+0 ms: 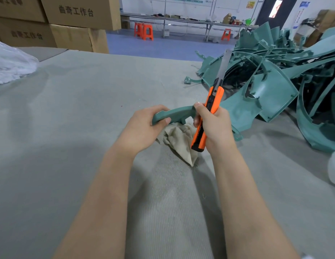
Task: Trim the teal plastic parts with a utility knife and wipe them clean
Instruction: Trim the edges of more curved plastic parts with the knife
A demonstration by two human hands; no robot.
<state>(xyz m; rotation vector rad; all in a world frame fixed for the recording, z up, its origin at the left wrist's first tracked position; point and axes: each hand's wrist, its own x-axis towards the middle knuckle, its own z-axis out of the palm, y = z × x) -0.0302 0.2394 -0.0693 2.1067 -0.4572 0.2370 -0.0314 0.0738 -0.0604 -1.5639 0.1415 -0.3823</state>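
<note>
1. Table [69,109] with a grey felt cover carries everything. From its middle to the white bag [11,62] at the left edge only felt shows, so I judge there is wide room for the arms on that side.
2. Pile of teal parts [275,81] fills the far right corner and runs along the right edge, which makes that side tight. Most of the work seems left; which pieces are already trimmed I cannot tell.
3. Cloth [179,139] lies crumpled near the middle, under the hands, and no hand holds it. Wiping of this piece is not yet done.
4. Left hand [142,128] curls around one end of a small curved teal part [174,114], above the cloth.
5. Right hand [215,126] wraps around the orange utility knife [209,113], thumb against the part's other end. The long blade [224,64] points toward the pile.
</note>
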